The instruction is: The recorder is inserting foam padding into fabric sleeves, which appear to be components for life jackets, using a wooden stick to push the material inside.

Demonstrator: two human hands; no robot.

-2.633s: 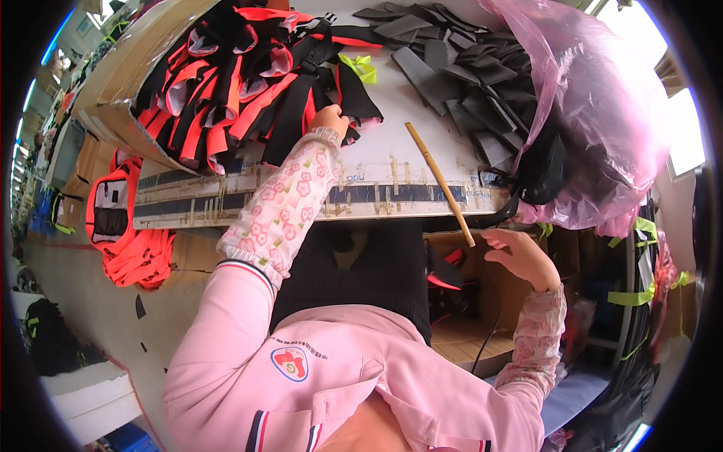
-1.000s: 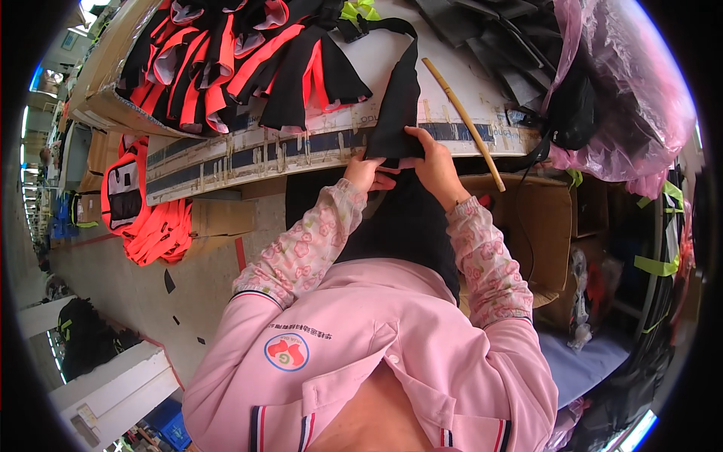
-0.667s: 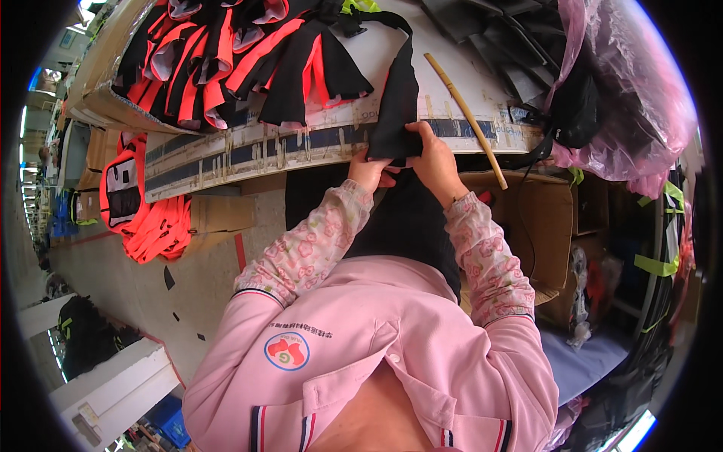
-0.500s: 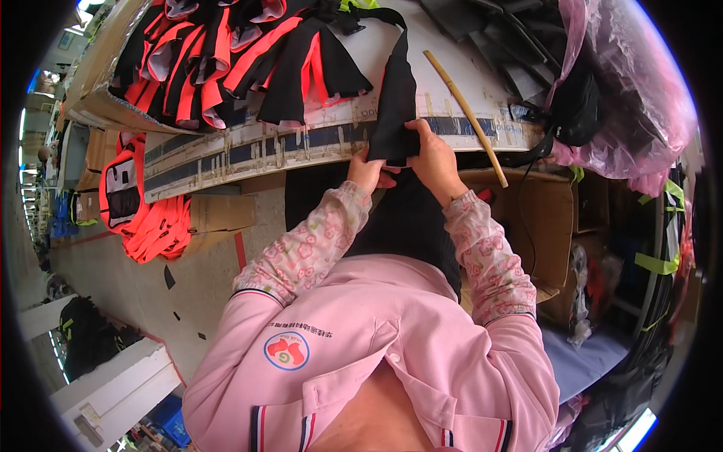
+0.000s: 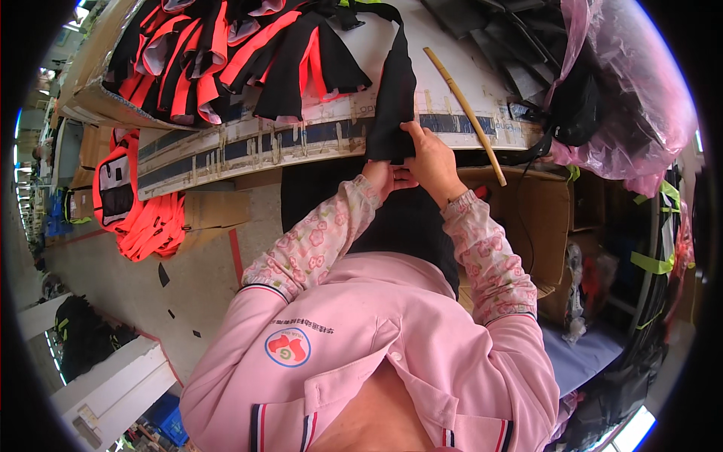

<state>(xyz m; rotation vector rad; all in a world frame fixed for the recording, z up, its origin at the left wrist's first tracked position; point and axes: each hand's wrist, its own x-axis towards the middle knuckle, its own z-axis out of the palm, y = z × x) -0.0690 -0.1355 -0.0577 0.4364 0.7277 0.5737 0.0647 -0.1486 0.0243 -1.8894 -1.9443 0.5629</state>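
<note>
A long black fabric strip [image 5: 394, 105] lies over the front edge of the work table, its near end hanging between my hands. My right hand [image 5: 432, 162] is closed on the right edge of that end, with thumb and index finger pinching the cloth. My left hand [image 5: 382, 179] is at the strip's lower end, partly beneath it. Its visible fingers curl toward my right hand, and the cloth covers its thumb and upper part. To the left lies a pile of black and orange fabric pieces [image 5: 263, 60].
A thin wooden stick [image 5: 465, 104] lies on the table [image 5: 444, 113], poking past its edge. Black sheet pieces [image 5: 497, 45] and a pink plastic bag [image 5: 633, 83] are at the right. Orange garments [image 5: 151, 226] hang at the left. Cardboard boxes [image 5: 535, 226] stand below the table.
My left hand has shifted right and lower under the strip's end, and its thumb no longer shows on top. My right hand keeps its pinch at the right edge.
</note>
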